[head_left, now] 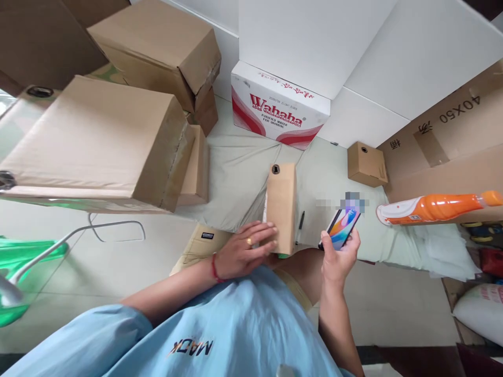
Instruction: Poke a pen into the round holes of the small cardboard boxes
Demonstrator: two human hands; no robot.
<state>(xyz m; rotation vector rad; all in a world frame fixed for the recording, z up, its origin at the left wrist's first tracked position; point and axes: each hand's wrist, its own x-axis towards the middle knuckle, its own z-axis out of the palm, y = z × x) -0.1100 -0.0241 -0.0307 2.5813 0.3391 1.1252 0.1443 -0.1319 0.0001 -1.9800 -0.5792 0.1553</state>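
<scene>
My left hand (249,243), with a ring and a red wrist cord, lies against the near left edge of a narrow brown cardboard box (283,201). Its fingers are stretched out over the box and do not close round it. A round black mark shows at the box's far end. In my right hand (341,256) is a smartphone (343,228) with a colourful lit screen, part of it blurred out. The thumb is on one side and the fingers are on the other. Between box and phone lies a dark pen (301,225) on the pale cloth.
Large cardboard boxes (102,136) are stacked at the left. A white and red water carton (279,110) stands against the back wall. To the right are a small brown box (367,164), an orange drink bottle (440,208) and a large carton (440,131). A green bag (31,256) sits lower left.
</scene>
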